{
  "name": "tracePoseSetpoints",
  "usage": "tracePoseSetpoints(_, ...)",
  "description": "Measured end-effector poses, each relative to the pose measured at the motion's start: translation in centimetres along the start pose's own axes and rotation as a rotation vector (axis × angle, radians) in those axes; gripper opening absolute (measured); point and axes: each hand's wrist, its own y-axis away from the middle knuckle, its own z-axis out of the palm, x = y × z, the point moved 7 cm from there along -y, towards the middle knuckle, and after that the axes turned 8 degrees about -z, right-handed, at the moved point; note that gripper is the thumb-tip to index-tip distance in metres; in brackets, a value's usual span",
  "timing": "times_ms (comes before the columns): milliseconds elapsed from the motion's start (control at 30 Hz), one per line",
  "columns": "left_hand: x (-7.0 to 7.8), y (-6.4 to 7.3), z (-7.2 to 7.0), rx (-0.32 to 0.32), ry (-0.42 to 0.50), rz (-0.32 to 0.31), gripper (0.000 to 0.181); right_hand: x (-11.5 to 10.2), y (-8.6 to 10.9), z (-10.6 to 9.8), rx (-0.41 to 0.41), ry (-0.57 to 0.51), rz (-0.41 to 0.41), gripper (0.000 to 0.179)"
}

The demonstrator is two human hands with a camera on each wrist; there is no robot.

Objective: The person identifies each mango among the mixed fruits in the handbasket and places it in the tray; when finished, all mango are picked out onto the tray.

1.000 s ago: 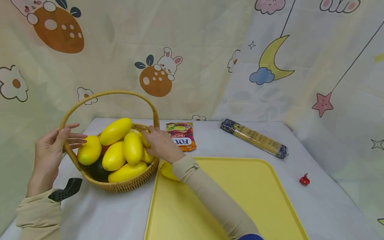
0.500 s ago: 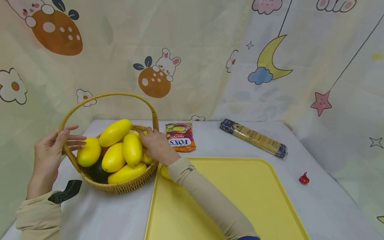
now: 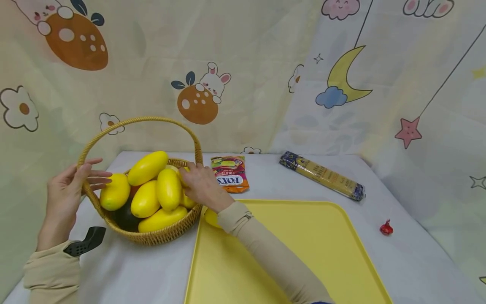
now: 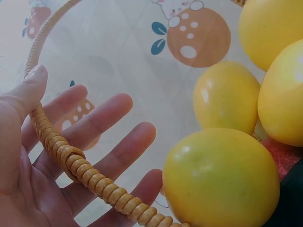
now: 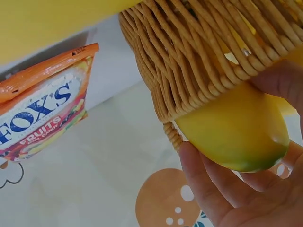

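A wicker basket [image 3: 159,238] with an arched handle [image 3: 142,118] stands at the left, heaped with yellow mangoes [image 3: 169,188]. My left hand [image 3: 62,200] lies against the left side of the handle, its fingers spread and straight around it, beside a greenish-yellow mango [image 4: 220,179]. At the basket's right rim my right hand [image 3: 205,185] holds a yellow mango [image 5: 234,130], thumb on one side and fingers on the other. A dark fruit [image 3: 127,217] and a bit of something red [image 4: 284,158] show low among the mangoes.
A yellow tray [image 3: 296,245] lies right of the basket, with a yellow object [image 3: 211,217] at its corner, partly behind my sleeve. Beyond are a Fox's candy bag [image 3: 230,175] and a long gold-and-blue packet [image 3: 322,175]. A small red wrapped item [image 3: 386,228] lies far right.
Both hands stay almost where they were, the right at the basket's right side and the left at the handle. The head view shifts only slightly.
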Motion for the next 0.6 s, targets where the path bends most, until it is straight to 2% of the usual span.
tracePoseSetpoints(333,-0.1,0.0,0.1,-0.013,0.040,-0.001,0.035,0.6,1.9,-1.9,0.055,-0.018,-0.007,0.038)
tracePoseSetpoints(600,0.0,0.0,0.0,-0.021,0.057,-0.021,0.040,1.4,4.1,-3.7,0.109,-0.061,-0.006,0.044)
